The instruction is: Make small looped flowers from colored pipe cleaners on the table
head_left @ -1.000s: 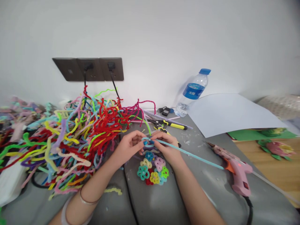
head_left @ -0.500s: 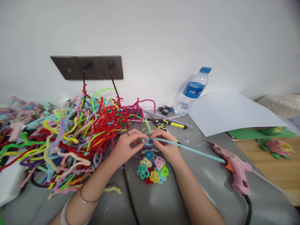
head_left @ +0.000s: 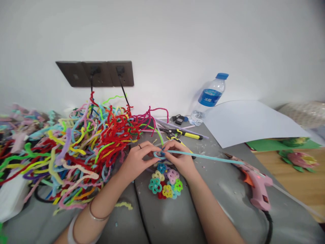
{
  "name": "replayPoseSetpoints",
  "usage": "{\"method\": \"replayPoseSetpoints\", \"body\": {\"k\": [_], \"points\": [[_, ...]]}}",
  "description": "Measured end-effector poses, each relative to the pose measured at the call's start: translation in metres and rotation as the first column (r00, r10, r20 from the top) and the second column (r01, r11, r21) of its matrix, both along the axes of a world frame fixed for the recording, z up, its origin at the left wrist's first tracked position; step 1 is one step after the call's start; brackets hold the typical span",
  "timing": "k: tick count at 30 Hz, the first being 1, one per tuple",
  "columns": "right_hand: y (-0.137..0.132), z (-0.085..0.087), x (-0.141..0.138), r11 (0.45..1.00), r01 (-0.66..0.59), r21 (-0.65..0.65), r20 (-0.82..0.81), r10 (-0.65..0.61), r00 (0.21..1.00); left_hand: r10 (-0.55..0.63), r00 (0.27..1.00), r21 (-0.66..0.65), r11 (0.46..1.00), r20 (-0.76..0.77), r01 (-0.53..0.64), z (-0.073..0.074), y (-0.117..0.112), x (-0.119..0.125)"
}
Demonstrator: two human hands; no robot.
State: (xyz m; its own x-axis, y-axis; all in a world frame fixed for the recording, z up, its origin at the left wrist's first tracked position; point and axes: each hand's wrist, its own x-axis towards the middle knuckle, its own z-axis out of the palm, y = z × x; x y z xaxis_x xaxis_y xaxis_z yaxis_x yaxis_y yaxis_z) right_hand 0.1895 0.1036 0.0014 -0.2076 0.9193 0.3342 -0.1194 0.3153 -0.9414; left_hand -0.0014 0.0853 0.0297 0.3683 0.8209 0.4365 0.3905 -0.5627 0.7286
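My left hand [head_left: 138, 159] and my right hand [head_left: 177, 157] meet at the middle of the grey table [head_left: 177, 217]. Both pinch a light blue pipe cleaner [head_left: 203, 157], curled into a small loop between the fingertips. Its long straight tail runs right toward the pink glue gun [head_left: 255, 184]. Just below my hands lies a cluster of small pipe-cleaner flowers [head_left: 166, 183] in teal, yellow, pink and green.
A large tangled heap of coloured pipe cleaners [head_left: 71, 152] fills the left side. Yellow-handled pliers [head_left: 184, 134] and a water bottle [head_left: 209, 98] sit behind my hands. White paper [head_left: 248, 122] lies at right. Wall sockets [head_left: 96, 73] hold black cables.
The blue pipe cleaner's free tail has swung upward and away, from slanting down toward the glue gun to nearly level. My hands stay together, fingers shifting slightly on the loop.
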Motion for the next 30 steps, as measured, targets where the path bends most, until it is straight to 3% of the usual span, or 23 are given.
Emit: {"method": "replayPoseSetpoints", "body": {"k": [12,19,26,30], "points": [[0.0,-0.001,0.001,1.0,-0.012,-0.018,0.051,0.013,0.999,0.058,0.998,0.038,0.997,0.035,-0.06,-0.001,-0.001,0.004],[-0.001,0.001,0.0,0.998,0.059,-0.007,0.039,-0.059,0.998,0.125,0.99,0.057,0.99,0.065,-0.129,-0.002,-0.001,0.003],[0.002,0.001,0.01,0.991,0.131,-0.008,0.089,-0.13,0.987,0.152,0.988,-0.085,0.985,0.007,-0.151,-0.004,0.001,0.002],[0.002,0.002,0.018,0.991,0.136,0.012,0.198,-0.136,0.971,0.138,0.99,-0.158,0.977,-0.036,-0.142,-0.006,0.001,0.004]]}}
